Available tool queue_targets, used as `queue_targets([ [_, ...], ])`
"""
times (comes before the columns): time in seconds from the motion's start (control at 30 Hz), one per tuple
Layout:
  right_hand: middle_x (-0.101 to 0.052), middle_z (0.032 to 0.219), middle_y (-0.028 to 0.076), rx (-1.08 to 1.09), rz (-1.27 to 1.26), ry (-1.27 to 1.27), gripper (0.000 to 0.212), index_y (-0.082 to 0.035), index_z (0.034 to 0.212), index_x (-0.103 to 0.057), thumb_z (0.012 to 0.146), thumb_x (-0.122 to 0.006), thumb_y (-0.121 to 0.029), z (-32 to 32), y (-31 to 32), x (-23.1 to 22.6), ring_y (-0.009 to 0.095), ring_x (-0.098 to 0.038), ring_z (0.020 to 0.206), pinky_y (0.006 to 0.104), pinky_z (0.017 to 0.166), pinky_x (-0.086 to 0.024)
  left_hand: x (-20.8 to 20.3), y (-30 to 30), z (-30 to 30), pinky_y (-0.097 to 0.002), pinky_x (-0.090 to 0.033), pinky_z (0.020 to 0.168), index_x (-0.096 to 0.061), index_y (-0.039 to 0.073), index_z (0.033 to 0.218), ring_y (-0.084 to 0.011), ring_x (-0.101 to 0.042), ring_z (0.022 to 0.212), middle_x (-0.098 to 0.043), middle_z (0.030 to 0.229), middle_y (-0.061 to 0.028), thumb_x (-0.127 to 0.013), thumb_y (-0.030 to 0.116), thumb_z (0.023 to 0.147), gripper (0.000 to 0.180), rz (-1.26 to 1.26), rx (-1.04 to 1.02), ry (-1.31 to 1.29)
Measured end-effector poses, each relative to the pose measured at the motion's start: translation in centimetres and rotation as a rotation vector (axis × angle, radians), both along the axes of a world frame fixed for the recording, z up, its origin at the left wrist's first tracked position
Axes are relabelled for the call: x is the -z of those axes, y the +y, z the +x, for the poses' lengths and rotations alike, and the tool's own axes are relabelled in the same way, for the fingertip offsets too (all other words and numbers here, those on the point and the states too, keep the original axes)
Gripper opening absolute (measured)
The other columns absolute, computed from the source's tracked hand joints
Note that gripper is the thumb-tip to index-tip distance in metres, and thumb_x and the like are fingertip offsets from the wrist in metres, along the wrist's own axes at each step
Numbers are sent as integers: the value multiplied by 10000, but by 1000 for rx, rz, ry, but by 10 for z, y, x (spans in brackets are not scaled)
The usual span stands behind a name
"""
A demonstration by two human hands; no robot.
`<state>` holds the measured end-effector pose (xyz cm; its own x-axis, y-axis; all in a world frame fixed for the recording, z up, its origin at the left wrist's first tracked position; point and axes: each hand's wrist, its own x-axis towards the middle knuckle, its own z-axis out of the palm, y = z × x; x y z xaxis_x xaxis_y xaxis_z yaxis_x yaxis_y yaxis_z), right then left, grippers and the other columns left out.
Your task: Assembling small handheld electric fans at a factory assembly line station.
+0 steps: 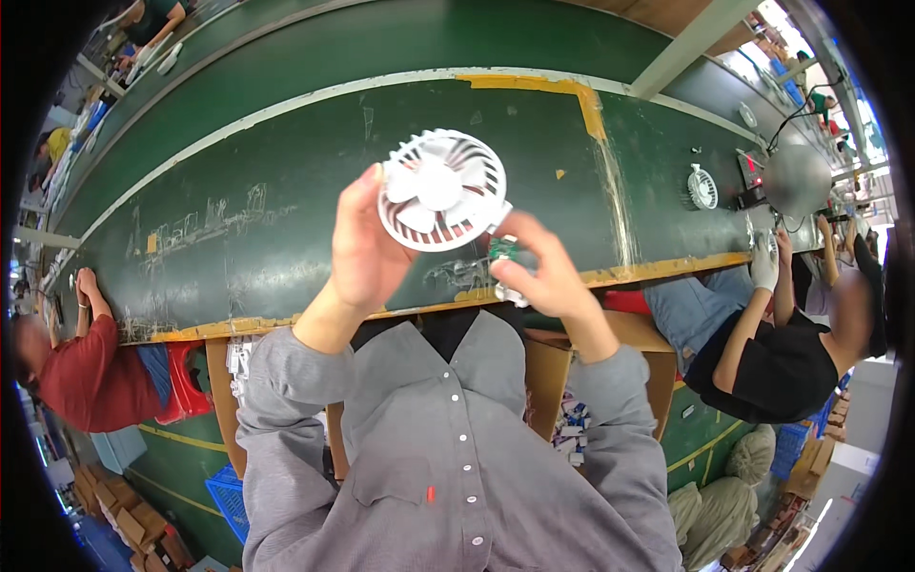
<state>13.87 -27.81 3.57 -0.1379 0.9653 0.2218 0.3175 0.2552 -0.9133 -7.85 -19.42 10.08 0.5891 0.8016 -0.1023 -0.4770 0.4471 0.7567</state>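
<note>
Your left hand (pixel 367 243) holds the white fan head (pixel 442 189) up over the green table (pixel 286 191), fingers closed on its rim at the fan's 9 o'clock edge, thumb tip at the upper left of the grille. The fan is a round white plastic guard with blades and a hub showing, face toward the camera, sitting just above picture centre.

Your right hand (pixel 543 272) sits at 5 o'clock of the fan, pinched narrow on a small green circuit board (pixel 502 249) that hangs at the fan's lower right edge. Board touches or nearly touches the fan housing; cannot tell if it is fixed to it. A small white part (pixel 512 296) shows under your right fingers; too small to tell what it is.

Both forearms are in grey shirt sleeves (pixel 286 381), rising from 6 o'clock.

A yellow tape strip (pixel 572 91) runs on the table at 12 to 1 o'clock. A second white fan (pixel 702 187) lies on the table at 3 o'clock, well apart from yours. Near it, a person in a black top (pixel 782 367) at 4 o'clock, one gloved hand (pixel 764 267) on the table edge. Another person in a red shirt (pixel 81 372) sits at 8 o'clock, hand on the table edge. A cardboard box (pixel 548 381) is at 5 o'clock below the table edge, a blue crate (pixel 227 500) at 7 o'clock.
</note>
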Motion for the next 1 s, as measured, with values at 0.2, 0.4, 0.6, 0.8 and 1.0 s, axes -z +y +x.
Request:
queue_targets([
  [0.2, -662, 880, 156, -327, -285, 953, 266, 12, 917, -599, 897, -574, -252, -35, -49, 24, 282, -640, 898, 428, 913, -459, 5, -10, -15, -360, -523, 906, -541, 21, 1245, -220, -618, 1099, -628, 1196, -111, -369, 463, 977, 545, -62, -117, -32],
  [0.4, -629, 845, 154, -142, -385, 1011, 225, 4, 972, -549, 945, -479, -208, -38, -71, 9, 256, -621, 835, 367, 783, -494, 73, -30, -32, -339, -405, 1020, -482, 24, 1332, -201, -535, 1197, -581, 1271, -78, -403, 370, 994, 490, 98, -260, 336],
  [0.6, -642, 760, 75, -37, -555, 737, 203, 22, 905, -642, 964, -516, -125, -50, -87, -9, 130, -613, 632, 251, 584, -489, 41, -86, -13, -437, -464, 965, -623, 21, 1108, -346, -591, 1114, -607, 1159, -175, -625, -35, 681, 430, 1380, -137, 459],
  [0.8, -648, 724, 47, -118, -640, 636, 176, 11, 827, -648, 927, -546, -92, -48, -91, -17, 105, -612, 581, 229, 534, -491, 39, -102, -17, -346, -548, 730, -658, 30, 948, -258, -656, 849, -654, 973, -95, -712, -24, 653, 305, 1228, -93, 480],
  [1.0, -648, 724, 48, -119, -665, 475, 170, 30, 866, -653, 932, -555, -93, -51, -98, -23, 93, -613, 598, 233, 528, -502, 38, -99, -11, -363, -517, 662, -594, 40, 872, -264, -617, 764, -619, 879, -81, -694, -37, 632, 271, 1428, -57, 503],
])
